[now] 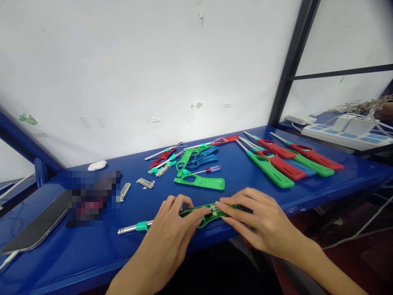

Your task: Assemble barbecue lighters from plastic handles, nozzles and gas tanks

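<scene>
A green utility lighter [208, 221] with its casing laid open is between my hands near the table's front edge. Its metal tube [127, 229] and teal collar point left. My left hand [168, 233] grips the casing around the trigger opening, thumb against the inner parts. On the handle end, my right hand [260, 217] pinches the shell, fingertips near a small clear part [213, 207]. Fingers partly hide the inside. Just beyond lies a loose green casing half [202, 182], with a screwdriver [213, 169] behind it.
Several whole lighters [274, 172] in red, green and blue lie at the right. Loose casings and tubes [164, 157] are heaped at the back, near clear fuel tanks [145, 183]. A phone [37, 225] and a white earbud case [97, 165] lie left. A power strip [344, 135] sits far right.
</scene>
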Tool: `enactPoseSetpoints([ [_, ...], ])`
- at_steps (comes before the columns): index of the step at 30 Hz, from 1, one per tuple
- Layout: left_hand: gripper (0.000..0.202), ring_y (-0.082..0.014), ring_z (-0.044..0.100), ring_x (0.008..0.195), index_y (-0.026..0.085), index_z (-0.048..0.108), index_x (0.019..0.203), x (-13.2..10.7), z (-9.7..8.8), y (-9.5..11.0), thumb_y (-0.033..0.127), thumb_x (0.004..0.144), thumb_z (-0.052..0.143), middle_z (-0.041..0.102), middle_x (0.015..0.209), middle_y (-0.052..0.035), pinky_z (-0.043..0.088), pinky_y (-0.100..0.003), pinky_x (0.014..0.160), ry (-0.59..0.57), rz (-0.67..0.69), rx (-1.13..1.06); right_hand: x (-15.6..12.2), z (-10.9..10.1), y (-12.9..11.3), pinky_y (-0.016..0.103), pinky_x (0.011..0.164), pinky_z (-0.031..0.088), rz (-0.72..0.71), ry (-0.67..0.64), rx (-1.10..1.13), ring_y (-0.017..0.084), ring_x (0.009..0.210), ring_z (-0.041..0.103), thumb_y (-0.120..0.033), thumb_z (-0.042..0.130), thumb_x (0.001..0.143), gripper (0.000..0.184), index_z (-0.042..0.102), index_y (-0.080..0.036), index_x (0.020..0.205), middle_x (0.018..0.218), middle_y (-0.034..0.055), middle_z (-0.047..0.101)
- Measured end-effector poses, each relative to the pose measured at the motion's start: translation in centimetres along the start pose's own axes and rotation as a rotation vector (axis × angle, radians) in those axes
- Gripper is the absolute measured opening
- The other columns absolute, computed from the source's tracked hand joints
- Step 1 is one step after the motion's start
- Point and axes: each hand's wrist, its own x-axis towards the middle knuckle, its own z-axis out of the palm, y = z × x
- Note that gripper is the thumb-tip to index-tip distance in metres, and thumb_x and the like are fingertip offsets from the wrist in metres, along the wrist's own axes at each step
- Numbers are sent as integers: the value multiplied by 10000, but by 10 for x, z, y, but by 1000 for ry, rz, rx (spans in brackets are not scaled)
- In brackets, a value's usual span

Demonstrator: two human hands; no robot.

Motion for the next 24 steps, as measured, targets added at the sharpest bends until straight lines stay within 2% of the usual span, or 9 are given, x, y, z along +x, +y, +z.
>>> enactPoseSetpoints([
  [5,498,-268,521,994,406,477,1483,1,3,0,129,1089,351,542,1203,-65,507,-534,908,21,-12,24,1,-3,0,428,854,553,61,-66,45,239,966,626,-220,644,1023,301,690,-219,1321,1145,60,755],
  [9,369,-278,551,1052,388,499,1436,-2,10,-4,243,1108,414,580,1223,-45,457,-602,1011,100,-64,-17,0,-3,0,431,896,553,93,-88,70,244,1026,629,-234,632,1030,314,680,-247,1340,1192,53,749],
  [12,355,-288,569,1108,396,464,1444,-5,16,-6,300,1103,461,617,1245,-29,423,-623,1061,153,-108,-39,-1,-2,0,450,915,547,99,-97,52,251,1061,636,-242,620,1038,330,664,-260,1364,1219,52,744],
  [19,364,-295,599,1119,380,467,1434,-7,19,-7,284,1086,507,654,1251,-42,455,-586,1030,247,-94,-26,-1,-4,-2,483,1048,503,152,-63,104,256,1170,642,-241,594,1047,352,632,-294,1393,1289,45,729],
  [24,367,-288,613,1106,368,466,1435,-7,20,-9,261,1086,508,651,1245,-48,463,-588,1022,253,-82,-35,3,-7,-3,436,993,544,250,12,173,260,1177,640,-213,564,1044,348,650,-307,1368,1300,59,704],
])
